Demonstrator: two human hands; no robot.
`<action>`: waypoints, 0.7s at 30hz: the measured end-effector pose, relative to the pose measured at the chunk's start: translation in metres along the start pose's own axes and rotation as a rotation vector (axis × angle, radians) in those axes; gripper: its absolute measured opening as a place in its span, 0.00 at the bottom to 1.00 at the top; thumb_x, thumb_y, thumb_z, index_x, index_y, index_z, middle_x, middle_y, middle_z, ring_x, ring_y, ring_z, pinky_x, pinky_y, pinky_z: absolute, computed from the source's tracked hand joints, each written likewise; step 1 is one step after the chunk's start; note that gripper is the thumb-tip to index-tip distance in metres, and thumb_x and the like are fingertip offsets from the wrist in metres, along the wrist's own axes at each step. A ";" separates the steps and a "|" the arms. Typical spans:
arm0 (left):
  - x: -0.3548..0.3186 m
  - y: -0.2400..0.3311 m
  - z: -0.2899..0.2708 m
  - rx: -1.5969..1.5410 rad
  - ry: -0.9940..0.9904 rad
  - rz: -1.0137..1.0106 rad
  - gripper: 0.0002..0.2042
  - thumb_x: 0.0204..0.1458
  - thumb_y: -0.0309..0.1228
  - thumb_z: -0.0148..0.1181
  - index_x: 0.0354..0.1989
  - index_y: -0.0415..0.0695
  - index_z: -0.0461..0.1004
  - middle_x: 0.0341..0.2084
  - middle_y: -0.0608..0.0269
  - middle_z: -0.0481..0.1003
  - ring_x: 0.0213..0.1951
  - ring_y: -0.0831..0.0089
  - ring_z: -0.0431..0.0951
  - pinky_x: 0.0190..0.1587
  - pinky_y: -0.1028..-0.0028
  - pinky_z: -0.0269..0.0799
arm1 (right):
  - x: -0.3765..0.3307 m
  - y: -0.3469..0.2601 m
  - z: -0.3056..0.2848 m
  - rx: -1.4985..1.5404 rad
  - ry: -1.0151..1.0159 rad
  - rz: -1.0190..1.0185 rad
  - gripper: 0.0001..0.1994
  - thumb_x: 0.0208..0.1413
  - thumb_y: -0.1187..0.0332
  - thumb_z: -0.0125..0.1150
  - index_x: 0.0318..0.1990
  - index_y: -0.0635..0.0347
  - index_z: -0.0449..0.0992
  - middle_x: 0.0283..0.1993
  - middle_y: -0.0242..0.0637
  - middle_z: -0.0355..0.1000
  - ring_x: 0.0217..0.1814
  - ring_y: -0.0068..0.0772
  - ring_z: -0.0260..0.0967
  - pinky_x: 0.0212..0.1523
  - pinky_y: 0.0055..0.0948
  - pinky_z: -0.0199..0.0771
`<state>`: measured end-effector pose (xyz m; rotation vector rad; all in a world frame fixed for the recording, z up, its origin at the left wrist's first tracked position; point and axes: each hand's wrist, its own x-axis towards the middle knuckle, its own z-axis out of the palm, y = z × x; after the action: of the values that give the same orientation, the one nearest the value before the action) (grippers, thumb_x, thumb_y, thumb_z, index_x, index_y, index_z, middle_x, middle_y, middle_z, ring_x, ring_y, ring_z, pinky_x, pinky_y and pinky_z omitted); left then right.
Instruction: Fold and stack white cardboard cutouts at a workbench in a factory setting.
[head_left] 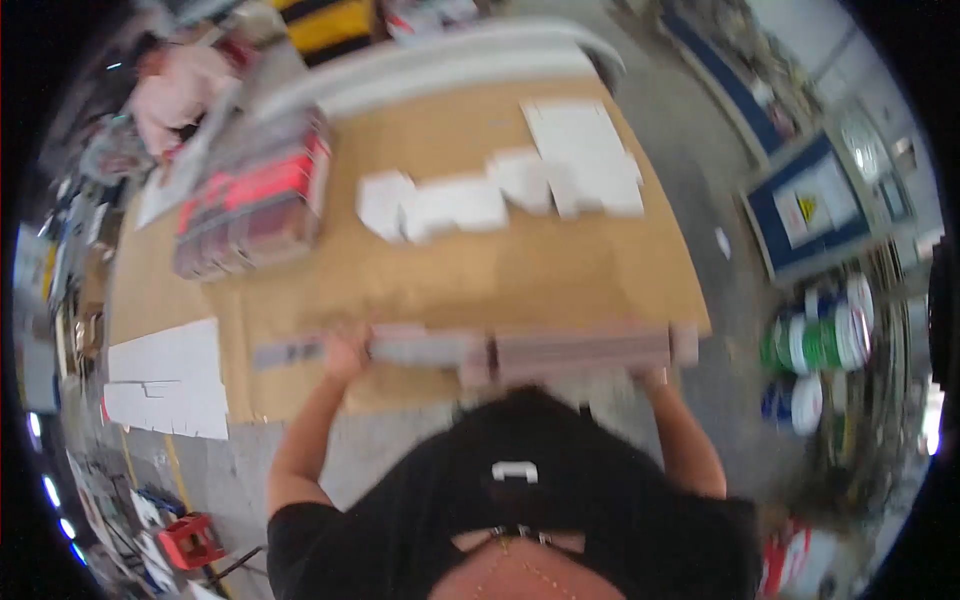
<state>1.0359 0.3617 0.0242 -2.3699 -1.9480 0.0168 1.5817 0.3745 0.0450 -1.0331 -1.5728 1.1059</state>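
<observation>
Along the near edge of the brown-covered table a long stack of flat cardboard sheets stands before me, its layered pinkish-grey edges showing. My left hand grips its left part, where a grey printed strip sticks out to the left. At the right end, my right hand holds the stack from its near side, its fingers mostly hidden. Motion blurs both hands and the stack. Farther off lies a white die-cut cardboard piece with tabs, opened out flat. Beside it rests a smaller white cut piece.
A strapped bundle of red and dark printed cardboard sits at the table's left. A white sheet lies at the near left corner. Green and blue-white buckets stand right of the table. One person is at the far left.
</observation>
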 end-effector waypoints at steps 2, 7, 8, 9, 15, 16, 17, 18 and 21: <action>-0.004 -0.039 0.010 -0.101 -0.115 -0.012 0.20 0.34 0.33 0.63 0.40 0.51 0.70 0.36 0.64 0.73 0.42 0.60 0.71 0.50 0.48 0.57 | 0.014 -0.015 0.019 -0.420 -0.112 0.356 0.28 0.44 0.54 0.62 0.49 0.63 0.66 0.47 0.39 0.68 0.50 0.38 0.63 0.52 0.36 0.64; 0.029 0.007 -0.051 -0.090 0.142 0.261 0.18 0.31 0.37 0.67 0.34 0.49 0.71 0.29 0.62 0.74 0.35 0.60 0.75 0.40 0.61 0.69 | 0.025 0.003 0.029 -0.443 0.113 0.052 0.48 0.25 0.48 0.75 0.53 0.67 0.60 0.54 0.44 0.62 0.57 0.41 0.58 0.59 0.38 0.56; 0.034 0.005 -0.043 -0.100 0.149 0.287 0.18 0.31 0.37 0.67 0.34 0.49 0.71 0.29 0.62 0.74 0.35 0.60 0.75 0.40 0.61 0.69 | 0.019 0.021 0.025 -0.584 0.172 -0.074 0.48 0.24 0.48 0.75 0.53 0.67 0.60 0.54 0.44 0.62 0.57 0.40 0.58 0.59 0.38 0.55; 0.032 0.003 -0.033 -0.118 0.038 0.208 0.20 0.31 0.40 0.68 0.35 0.49 0.72 0.29 0.60 0.74 0.34 0.58 0.75 0.38 0.63 0.70 | 0.016 0.028 0.023 -0.715 0.221 -0.197 0.48 0.24 0.49 0.75 0.54 0.67 0.60 0.54 0.45 0.62 0.58 0.38 0.58 0.60 0.38 0.55; 0.053 -0.001 -0.064 -0.179 -0.316 -0.009 0.35 0.29 0.56 0.66 0.45 0.45 0.73 0.32 0.48 0.75 0.36 0.52 0.75 0.39 0.63 0.70 | 0.069 -0.054 0.022 -0.372 0.115 0.137 0.32 0.29 0.52 0.74 0.43 0.62 0.73 0.41 0.41 0.73 0.42 0.32 0.71 0.44 0.31 0.70; 0.063 0.000 -0.076 -0.189 -0.365 0.013 0.35 0.28 0.54 0.67 0.45 0.44 0.73 0.32 0.48 0.75 0.36 0.54 0.76 0.40 0.64 0.70 | 0.080 -0.068 0.015 -0.389 0.127 0.172 0.28 0.32 0.56 0.74 0.42 0.63 0.74 0.38 0.39 0.74 0.39 0.30 0.71 0.42 0.30 0.71; 0.072 0.003 -0.085 -0.205 -0.419 0.041 0.35 0.27 0.53 0.69 0.44 0.42 0.73 0.33 0.47 0.75 0.36 0.57 0.76 0.40 0.64 0.70 | 0.088 -0.077 0.006 -0.411 0.140 0.214 0.24 0.35 0.61 0.73 0.41 0.64 0.75 0.34 0.38 0.75 0.35 0.27 0.72 0.39 0.29 0.71; 0.078 0.006 -0.098 -0.208 -0.441 0.028 0.35 0.27 0.53 0.69 0.44 0.42 0.73 0.33 0.47 0.75 0.36 0.57 0.76 0.40 0.64 0.70 | 0.099 -0.079 -0.010 -0.448 0.095 0.333 0.26 0.34 0.55 0.72 0.39 0.64 0.76 0.33 0.39 0.75 0.33 0.27 0.72 0.36 0.29 0.72; 0.080 0.012 -0.113 -0.552 -0.737 -0.033 0.34 0.26 0.47 0.70 0.45 0.43 0.73 0.33 0.51 0.76 0.37 0.62 0.77 0.42 0.67 0.69 | 0.124 -0.064 -0.026 -0.429 -0.003 0.472 0.28 0.34 0.49 0.71 0.37 0.65 0.76 0.32 0.40 0.76 0.32 0.27 0.73 0.34 0.28 0.72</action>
<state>1.0698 0.4320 0.1390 -2.9755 -2.5708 0.4732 1.5715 0.4814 0.1369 -1.7574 -1.6525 1.0920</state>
